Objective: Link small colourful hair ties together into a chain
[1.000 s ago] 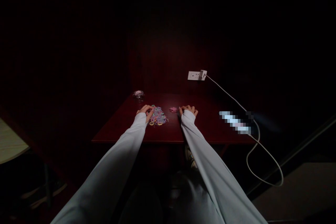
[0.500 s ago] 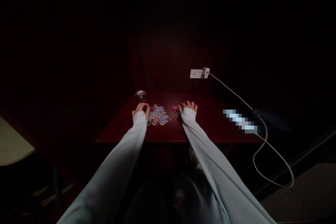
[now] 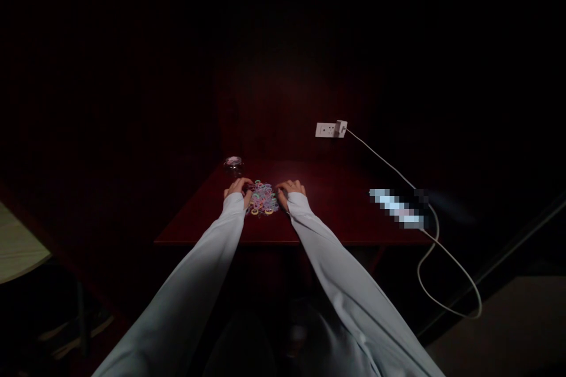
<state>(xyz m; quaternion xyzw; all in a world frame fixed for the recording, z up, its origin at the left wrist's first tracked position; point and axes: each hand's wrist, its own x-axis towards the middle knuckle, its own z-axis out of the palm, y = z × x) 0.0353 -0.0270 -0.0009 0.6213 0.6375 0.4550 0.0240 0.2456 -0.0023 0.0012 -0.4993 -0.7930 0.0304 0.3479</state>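
Note:
A loose heap of small colourful hair ties (image 3: 264, 198) lies on the dark red table (image 3: 345, 218). My left hand (image 3: 237, 188) is at the heap's left edge, thumb and fingers apart and curved, with nothing visible held. Against the right edge rests my right hand (image 3: 290, 189), its fingers bent and apart and the thumb toward me. Whatever lies under the right palm is hidden. Behind my left hand stands a small clear jar (image 3: 233, 165) with something pinkish at its top.
On the wall is a white socket (image 3: 326, 130) with a charger plugged in. Its white cable (image 3: 380, 157) runs to a pixelated, lit object (image 3: 398, 208) at the table's right side, then loops below the edge. A pale round surface (image 3: 20, 244) is at far left.
My right hand has moved left to the heap. The small pinkish cluster that lay beside it no longer shows apart from the heap. My left hand stays by the heap; the view shifts slightly.

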